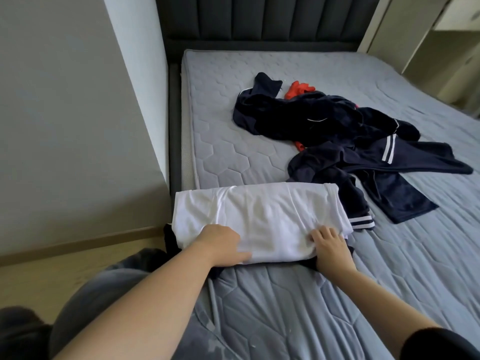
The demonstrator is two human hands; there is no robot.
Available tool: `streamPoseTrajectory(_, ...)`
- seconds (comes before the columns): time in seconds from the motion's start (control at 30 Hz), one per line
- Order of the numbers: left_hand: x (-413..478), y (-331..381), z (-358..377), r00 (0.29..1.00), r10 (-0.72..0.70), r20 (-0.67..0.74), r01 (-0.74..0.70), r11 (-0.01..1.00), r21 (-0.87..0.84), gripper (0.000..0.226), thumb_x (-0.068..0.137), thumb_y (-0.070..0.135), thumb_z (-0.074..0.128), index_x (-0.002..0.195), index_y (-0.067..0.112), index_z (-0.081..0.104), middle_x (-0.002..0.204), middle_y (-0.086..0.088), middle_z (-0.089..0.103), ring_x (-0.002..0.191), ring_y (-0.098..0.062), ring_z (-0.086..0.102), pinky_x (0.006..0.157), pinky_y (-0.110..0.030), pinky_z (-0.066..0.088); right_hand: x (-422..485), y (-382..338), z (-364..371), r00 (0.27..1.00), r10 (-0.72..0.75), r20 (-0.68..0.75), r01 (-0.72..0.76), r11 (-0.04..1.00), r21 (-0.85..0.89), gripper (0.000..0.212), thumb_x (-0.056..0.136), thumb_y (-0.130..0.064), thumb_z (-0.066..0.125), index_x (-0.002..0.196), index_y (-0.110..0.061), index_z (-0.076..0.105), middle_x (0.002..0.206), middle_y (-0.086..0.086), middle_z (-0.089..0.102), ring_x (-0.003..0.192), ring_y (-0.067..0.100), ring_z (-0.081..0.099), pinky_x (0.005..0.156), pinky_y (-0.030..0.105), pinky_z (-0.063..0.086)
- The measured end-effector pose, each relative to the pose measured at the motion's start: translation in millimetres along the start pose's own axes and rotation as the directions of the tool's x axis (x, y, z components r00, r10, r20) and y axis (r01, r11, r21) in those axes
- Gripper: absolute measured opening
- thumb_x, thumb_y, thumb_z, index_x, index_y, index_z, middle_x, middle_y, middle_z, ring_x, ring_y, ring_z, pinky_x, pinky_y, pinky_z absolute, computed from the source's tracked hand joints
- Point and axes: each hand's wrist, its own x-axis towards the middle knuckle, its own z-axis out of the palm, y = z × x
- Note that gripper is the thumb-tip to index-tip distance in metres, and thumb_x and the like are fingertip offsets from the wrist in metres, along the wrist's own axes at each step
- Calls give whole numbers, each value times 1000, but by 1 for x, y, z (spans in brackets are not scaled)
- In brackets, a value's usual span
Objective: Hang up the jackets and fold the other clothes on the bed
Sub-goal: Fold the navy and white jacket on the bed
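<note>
Folding the white shirt (259, 216) from here carries a few risks. It lies crosswise at the near left corner of the bed (285, 320), on top of a dark garment (170, 242) that peeks out beneath it. Your left grip (220, 245) and right grip (330, 249) are both curled onto its near edge, pinching the cloth.

The shirt's left end reaches the mattress's side edge, so a pull leftward could spill it onto the floor (78, 268). Lifting may catch the dark garment underneath and drag it along, spoiling the fold. The far right corner touches the navy pile (337, 131), so flipping the fold away from you could snag it. The fabric looks thin, and uneven pulls would likely skew the layers.
</note>
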Motion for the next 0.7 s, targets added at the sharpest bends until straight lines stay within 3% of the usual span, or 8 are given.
streamPoseTrajectory(0.13,10,7,8,966,71,-251,-52,995,81,60,80,71,41,115,23,52,125,-3,47,113,-22,42,87,-36,34,-5,5,2,1000,21,-7,-19,965,261,48,70,-29,65,116,-18,55,118,0,50,113,24,41,97,31,28)
streamPoseTrajectory(0.2,13,14,15,976,133,-175,-112,986,124,85,78,72,45,146,29,21,155,-4,13,141,-25,13,108,-52,18,-7,13,-2,1000,-10,27,2,955,297,58,69,-42,68,122,-22,53,123,-3,47,118,21,39,99,31,28)
streamPoseTrajectory(0.27,16,20,22,988,142,-54,-130,974,185,100,79,61,55,150,33,-11,157,0,-22,145,-24,-17,109,-63,0,-6,19,-6,996,-59,67,41,969,242,67,69,-52,68,127,-25,49,128,-5,43,123,20,37,102,32,31)
streamPoseTrajectory(0.33,18,20,24,992,125,-4,-121,961,248,103,83,41,59,147,34,-20,155,-1,-29,143,-24,-25,109,-66,-1,-3,22,-12,981,-104,162,72,979,191,80,65,-60,66,135,-28,41,136,-7,36,130,18,32,107,33,30)
streamPoseTrajectory(0.43,15,11,17,995,101,11,-101,961,257,97,87,26,56,147,37,-19,155,0,-30,143,-25,-24,110,-65,1,-2,25,-21,949,-156,274,133,986,101,98,60,-65,65,144,-28,29,144,-8,27,137,16,24,113,31,21)
streamPoseTrajectory(0.53,9,-3,8,996,84,36,-90,959,269,99,85,14,55,148,39,-17,156,0,-27,144,-25,-22,113,-61,0,-3,26,-24,955,-186,231,201,979,-43,73,71,-34,61,139,-29,34,136,-6,36,131,17,32,107,27,22)
streamPoseTrajectory(0.6,5,-12,3,996,89,14,-89,941,328,97,84,8,55,150,37,-11,158,-3,-19,146,-27,-14,114,-58,4,1,25,-34,963,-203,179,224,968,-109,54,73,-18,57,126,-28,48,118,-5,46,115,19,44,96,29,32)
streamPoseTrajectory(0.7,3,-19,-1,977,145,-154,-74,917,392,72,78,3,55,141,23,25,140,-9,27,129,-29,29,99,-39,31,11,23,-52,955,-293,-45,276,935,-221,30,57,2,71,80,-14,61,78,2,54,71,26,55,64,35,43)
